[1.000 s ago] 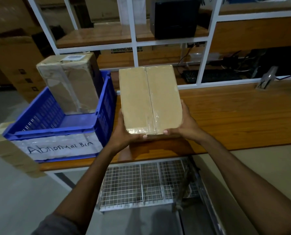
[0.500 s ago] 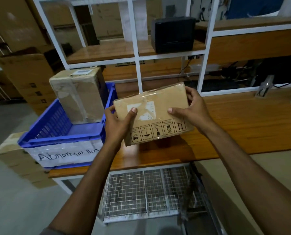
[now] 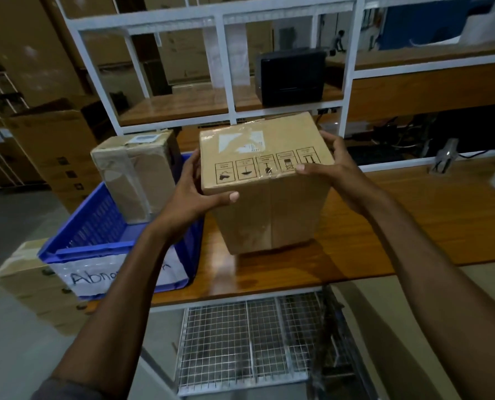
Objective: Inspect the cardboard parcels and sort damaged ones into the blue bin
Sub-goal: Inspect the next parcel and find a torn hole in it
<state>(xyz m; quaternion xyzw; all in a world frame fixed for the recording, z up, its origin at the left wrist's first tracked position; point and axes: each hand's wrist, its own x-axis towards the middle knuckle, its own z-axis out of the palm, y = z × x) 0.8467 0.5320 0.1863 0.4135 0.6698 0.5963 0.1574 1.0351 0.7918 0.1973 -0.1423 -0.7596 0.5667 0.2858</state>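
Both of my hands hold a brown cardboard parcel (image 3: 269, 203) upright over the wooden table (image 3: 413, 226). Its top face carries a torn white label and a row of handling symbols under clear tape. My left hand (image 3: 194, 194) grips its left side with the thumb across the front edge. My right hand (image 3: 330, 166) grips its right top corner. To the left stands the blue bin (image 3: 96, 235) with a white "Abnormal Bin" label. A taped, wrinkled parcel (image 3: 136, 177) stands upright inside it.
A white metal shelf frame (image 3: 229, 67) rises behind the table, with a black printer (image 3: 291, 76) on its shelf. A keyboard and cables lie at the back right. A wire mesh rack (image 3: 252, 342) sits under the table. Stacked cartons (image 3: 47, 145) fill the left.
The parcel was tipped from lying with its taped seam up to standing upright with the symbol face on top. My hands shifted to its sides. My view tilted up.
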